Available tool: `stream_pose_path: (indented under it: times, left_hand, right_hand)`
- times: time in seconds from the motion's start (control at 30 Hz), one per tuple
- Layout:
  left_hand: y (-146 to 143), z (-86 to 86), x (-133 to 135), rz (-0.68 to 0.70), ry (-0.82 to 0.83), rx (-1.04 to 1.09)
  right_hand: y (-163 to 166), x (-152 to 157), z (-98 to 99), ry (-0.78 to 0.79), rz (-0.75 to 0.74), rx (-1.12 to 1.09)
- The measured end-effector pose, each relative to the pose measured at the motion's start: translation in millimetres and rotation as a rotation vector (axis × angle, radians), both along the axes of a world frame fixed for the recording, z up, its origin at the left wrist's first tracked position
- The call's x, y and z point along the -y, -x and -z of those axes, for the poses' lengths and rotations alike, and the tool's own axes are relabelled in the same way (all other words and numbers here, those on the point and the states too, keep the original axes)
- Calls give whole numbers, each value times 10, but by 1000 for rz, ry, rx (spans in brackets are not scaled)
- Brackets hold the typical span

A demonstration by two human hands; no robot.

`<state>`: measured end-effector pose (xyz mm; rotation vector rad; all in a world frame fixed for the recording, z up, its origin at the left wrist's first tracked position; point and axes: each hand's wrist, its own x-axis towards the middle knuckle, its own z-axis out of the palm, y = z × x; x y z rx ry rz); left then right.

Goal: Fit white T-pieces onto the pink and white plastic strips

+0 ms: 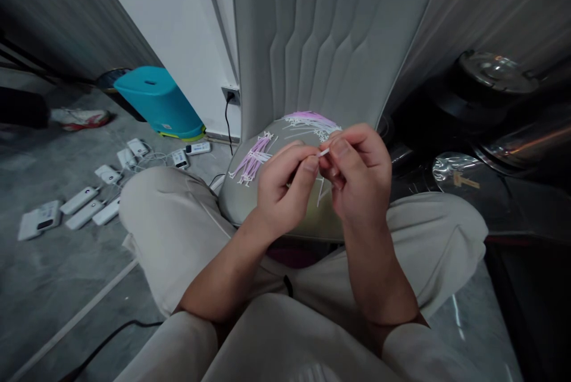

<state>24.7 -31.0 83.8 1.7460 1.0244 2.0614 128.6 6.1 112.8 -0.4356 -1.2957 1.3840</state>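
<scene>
Above the seat of a grey padded chair [307, 228], my two hands meet fingertip to fingertip. A thin white stick [324, 152] runs between them. My left hand [285, 182] pinches one end between thumb and forefinger, and my right hand [359, 168] pinches the other. To the left on the seat lies a pile of pink and white sticks [254, 159] with small white end pieces. A second spread of pink and white sticks [307, 123] lies behind my hands, partly hidden by them. Below my fingers rests a loose white piece [321, 191].
On the floor at left are several white power-bank-like devices [84, 212] with cables. A blue bin [156, 96] stands by the white wall, near a socket [231, 95] with a plugged-in black cord. Shiny metal containers [497, 72] stand at right. A person's shoe [82, 119] shows far left.
</scene>
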Motion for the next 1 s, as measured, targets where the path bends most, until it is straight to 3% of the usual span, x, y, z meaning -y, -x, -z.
stream_pose_path:
  times: [0.33, 1.0]
  left_hand:
    - [19, -21, -11, -18, -19, -64]
    - [15, -18, -11, -27, 31, -81]
  right_hand:
    - [18, -29, 24, 25, 68, 99]
    - [-15, -74, 52, 21, 37, 77]
